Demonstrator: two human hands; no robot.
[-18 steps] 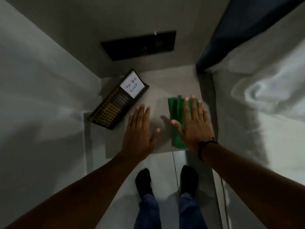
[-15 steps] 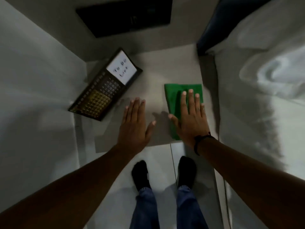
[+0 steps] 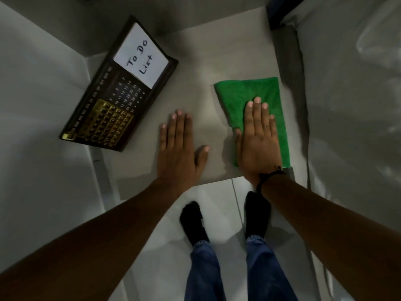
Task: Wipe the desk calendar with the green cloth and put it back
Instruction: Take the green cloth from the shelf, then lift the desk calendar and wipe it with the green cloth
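Note:
The dark desk calendar (image 3: 117, 92) lies flat and slanted at the left of the small grey table (image 3: 195, 61), with a white "To Do List" note at its far end and a gold number grid at its near end. A folded green cloth (image 3: 251, 96) lies at the table's right side. My right hand (image 3: 258, 140) rests flat on the cloth's near half, fingers straight. My left hand (image 3: 178, 146) lies flat on the bare tabletop between calendar and cloth, holding nothing and a little apart from the calendar.
A white wall runs along the left of the table. A bed with pale sheets (image 3: 358, 105) sits close on the right. My feet in black socks (image 3: 195, 222) stand on the pale floor just before the table's near edge.
The view has tilted down and closer, so table, calendar and cloth appear larger and higher. Both hands stay flat in the same places on the table and cloth.

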